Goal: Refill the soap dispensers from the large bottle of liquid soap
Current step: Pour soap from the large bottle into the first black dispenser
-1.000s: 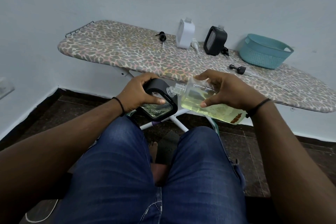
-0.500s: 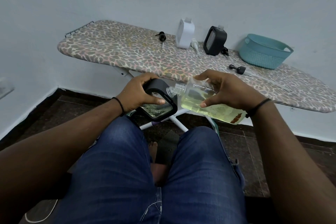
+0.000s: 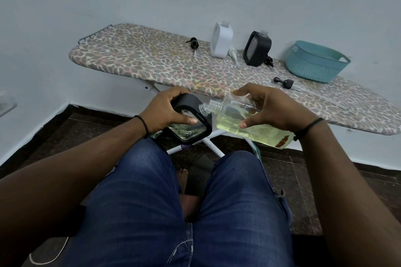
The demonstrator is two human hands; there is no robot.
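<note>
Soap bottle (image 3: 243, 123), clear and part full of yellow liquid, lay tipped in my right hand (image 3: 275, 110), its open neck beside the black dispenser (image 3: 188, 123) gripped in my left hand (image 3: 167, 112). I held both above my knees, in front of the ironing board (image 3: 152, 63).

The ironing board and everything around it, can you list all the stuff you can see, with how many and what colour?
Ironing board: 1, leopard-pattern cover, by the wall.
Black dispenser: 1, standing uncapped on the board.
White dispenser: 1, standing on the board, left of the black one.
Pump tops: 3 on the board, black, white, black.
Black cap: 1, lying near the basket.
Basket: 1, teal, right end of the board.
Held dispenser: 1, black with a clear window, above the lap.
Soap bottle: 1, clear, yellow liquid, tipped toward the held dispenser.
Left hand: grips the held dispenser.
Right hand: holds the soap bottle.
Legs: 2, blue jeans.
</note>
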